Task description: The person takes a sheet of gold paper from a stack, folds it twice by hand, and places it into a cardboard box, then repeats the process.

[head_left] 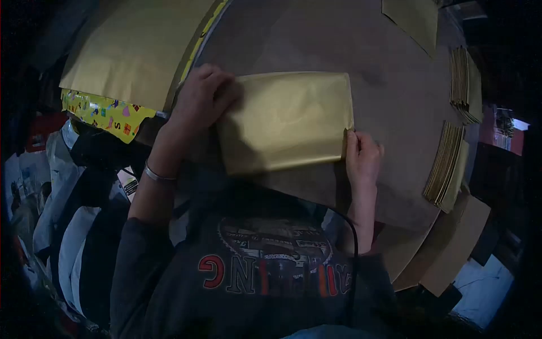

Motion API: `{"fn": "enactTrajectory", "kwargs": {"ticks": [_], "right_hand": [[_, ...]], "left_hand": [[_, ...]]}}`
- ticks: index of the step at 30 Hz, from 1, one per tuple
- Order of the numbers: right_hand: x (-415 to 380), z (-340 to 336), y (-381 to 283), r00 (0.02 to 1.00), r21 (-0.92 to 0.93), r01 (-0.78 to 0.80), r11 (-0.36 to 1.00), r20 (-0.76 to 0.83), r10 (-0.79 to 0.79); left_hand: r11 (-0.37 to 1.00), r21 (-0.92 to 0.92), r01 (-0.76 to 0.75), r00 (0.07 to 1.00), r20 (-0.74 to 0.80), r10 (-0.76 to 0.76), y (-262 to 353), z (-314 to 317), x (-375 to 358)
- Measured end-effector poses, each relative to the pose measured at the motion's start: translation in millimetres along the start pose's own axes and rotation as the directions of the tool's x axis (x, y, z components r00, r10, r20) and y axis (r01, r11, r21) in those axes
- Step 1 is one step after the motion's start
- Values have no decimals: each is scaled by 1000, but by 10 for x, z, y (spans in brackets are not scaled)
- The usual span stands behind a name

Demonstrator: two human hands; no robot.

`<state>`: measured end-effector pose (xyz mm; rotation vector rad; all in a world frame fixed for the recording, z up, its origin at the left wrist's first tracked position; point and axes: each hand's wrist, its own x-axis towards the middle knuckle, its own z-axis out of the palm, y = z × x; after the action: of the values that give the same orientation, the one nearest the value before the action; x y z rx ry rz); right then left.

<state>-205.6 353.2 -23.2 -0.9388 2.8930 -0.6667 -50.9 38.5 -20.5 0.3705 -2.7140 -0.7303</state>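
Note:
A folded sheet of gold-coloured paper (288, 121) lies in front of me, its sides roughly straight and its lower edge rounded like a fold. At its upper left corner, my left hand (206, 99) has its fingers curled around the edge, with the fingertips partly in shadow. My right hand (363, 158) pinches the right edge low down, thumb and fingers closed on the paper. Beneath the paper is a brown work surface (265, 39).
Large gold sheets (130, 45) lie at the upper left over yellow printed wrapping paper (107, 110). Two stacks of folded gold pieces (446, 164) stand along the right edge. Another gold sheet (415, 20) is at the top right. A cardboard box (454, 243) sits lower right.

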Motion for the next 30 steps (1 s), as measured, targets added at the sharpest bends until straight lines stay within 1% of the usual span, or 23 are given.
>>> {"fn": "enactTrajectory", "kwargs": {"ticks": [2, 4, 5, 7, 8, 9, 10, 11, 12, 13, 14, 16, 17, 18, 19, 21, 22, 24, 25, 27, 28, 30], "right_hand": [[17, -11, 31, 1000, -5, 3, 1000, 15, -3], [31, -43, -27, 999, -42, -24, 999, 26, 25], [29, -30, -26, 999, -40, -18, 999, 30, 19], [31, -16, 8, 999, -74, -25, 997, -23, 24], [46, -46, -2, 998, -72, -63, 995, 14, 64], [58, -69, -26, 998, -72, -59, 996, 18, 60], [69, -89, -51, 996, -106, -64, 992, 49, 70], [72, -98, -64, 994, -140, -70, 988, 78, 82], [50, -55, 0, 999, -27, -26, 999, 26, 27], [34, -41, 45, 999, -27, -25, 999, 27, 26], [16, -37, 86, 999, -4, -18, 1000, 32, 18], [-29, -50, 113, 999, 17, -8, 1000, 39, 7], [-53, -61, 119, 999, 53, -41, 998, 36, 39], [-64, -70, 125, 997, 90, -75, 993, 33, 72], [-67, -82, 134, 997, 88, -75, 993, 33, 72], [-73, -101, 155, 985, 149, -157, 976, 94, 144], [-69, -102, 152, 985, 148, -157, 976, 95, 144], [-26, -100, 133, 974, 81, -206, 975, 119, 195], [-1, -97, 109, 974, 80, -202, 976, 119, 192], [45, -91, 56, 999, -72, -8, 997, 39, 11], [50, -83, 57, 999, -73, -4, 997, 39, 7], [52, -42, 67, 999, -151, -25, 988, 22, 29]], "left_hand": [[1000, -17, -15, 1000, -7, 15, -27, 17, -33], [999, -13, -39, 992, -119, 37, -1, 32, -71], [999, -10, -32, 992, -121, 31, 8, 26, -71], [998, -60, 20, 997, -70, -25, 38, 6, -60], [998, -59, 26, 997, -72, -30, 59, 5, -58], [995, -78, 66, 996, -57, -70, 82, 5, -56], [990, -97, 105, 993, -40, -109, 97, -2, -54], [989, -97, 108, 993, -39, -112, 100, -21, -36], [987, -78, 143, 989, 43, -140, 98, -45, -2], [983, -57, 175, 978, 123, -167, 91, -65, 28], [983, -58, 177, 978, 123, -168, 80, -78, 51], [981, -75, 179, 966, 202, -161, 69, -89, 75], [981, -76, 180, 966, 200, -162, 73, -86, 58], [978, -125, 168, 973, 179, -145, 78, -84, 27], [973, -174, 155, 979, 159, -128, 81, -82, -4], [979, -153, 134, 983, 148, -111, 67, -81, -64], [985, -130, 111, 986, 135, -93, 66, -81, -86], [983, -129, 132, 984, 137, -114, 79, -72, -86], [981, -126, 151, 982, 137, -133, 86, -70, -83], [977, -132, 167, 979, 143, -148, 102, -84, -60], [974, -137, 182, 975, 151, -161, 110, -89, -50], [973, -142, 183, 976, 143, -163, 124, -93, -38]]}}
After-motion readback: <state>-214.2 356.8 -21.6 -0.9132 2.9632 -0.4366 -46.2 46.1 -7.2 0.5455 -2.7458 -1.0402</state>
